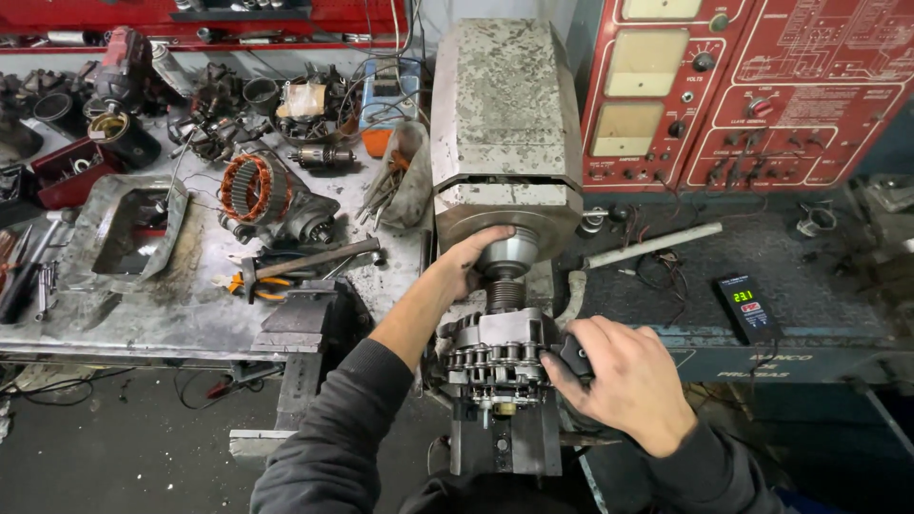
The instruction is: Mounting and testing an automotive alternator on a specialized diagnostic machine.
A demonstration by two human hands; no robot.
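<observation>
A silver alternator [495,347] sits in a clamp fixture [505,443] below a large grey machine head [505,124]. Its grooved pulley [506,293] points up toward the machine's round metal drive hub [509,252]. My left hand [468,262] reaches in from the left and wraps around that hub just above the pulley. Over on the alternator's right side, my right hand [624,381] closes on a black handle [574,357]. Both sleeves are dark.
A cluttered grey workbench [181,305] on the left holds a hammer [305,262], orange pliers [249,286], a copper-wound stator [255,188] and a metal tray [124,224]. A red test panel [752,86] stands at the back right; a small black meter [749,306] and a white rod [652,245] lie below it.
</observation>
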